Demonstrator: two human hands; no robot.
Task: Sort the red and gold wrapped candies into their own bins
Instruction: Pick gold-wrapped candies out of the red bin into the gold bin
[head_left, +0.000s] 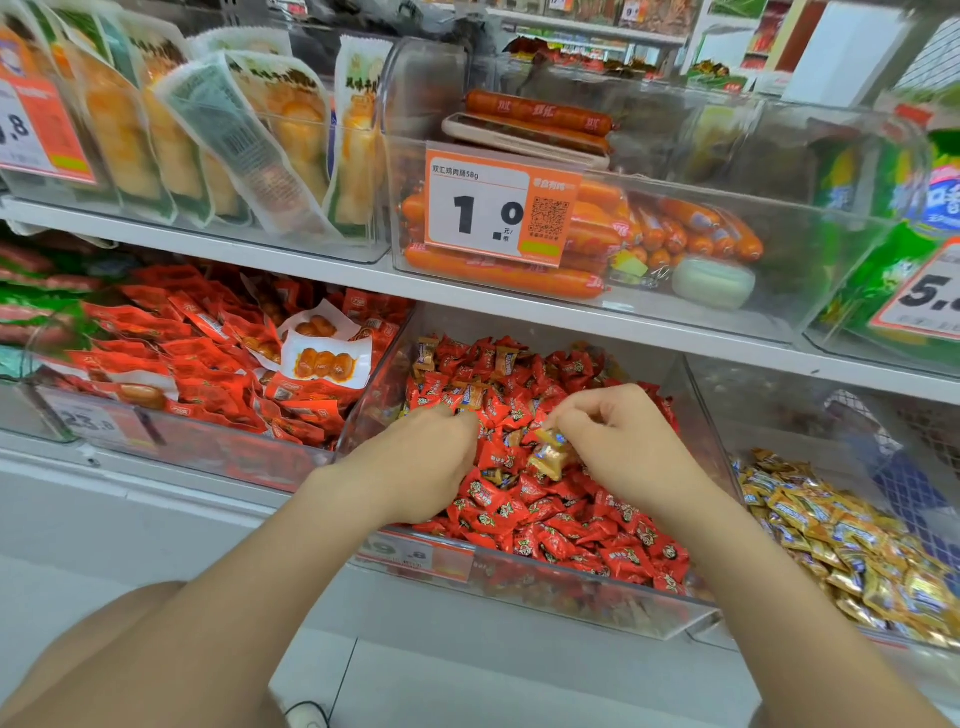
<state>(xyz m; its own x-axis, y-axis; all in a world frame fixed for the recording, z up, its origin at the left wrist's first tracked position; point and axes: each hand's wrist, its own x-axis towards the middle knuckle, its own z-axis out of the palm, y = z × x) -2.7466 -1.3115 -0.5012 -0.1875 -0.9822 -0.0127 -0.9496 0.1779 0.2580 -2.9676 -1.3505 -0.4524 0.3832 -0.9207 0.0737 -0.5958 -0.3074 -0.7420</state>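
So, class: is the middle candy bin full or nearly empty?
Full: red candies heap across the middle bin, with a few gold candies mixed in near the back.

A snack shop: white shelves (322, 270) carry clear plastic bins (545, 587) of wrapped candies and packaged sausages (535, 111), each fronted by an orange price tag (498, 208) with a QR code.

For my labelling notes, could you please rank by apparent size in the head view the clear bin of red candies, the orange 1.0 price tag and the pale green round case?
Clear plastic bin of red wrapped candies
Orange 1.0 price tag
Pale green round case, clearly smallest
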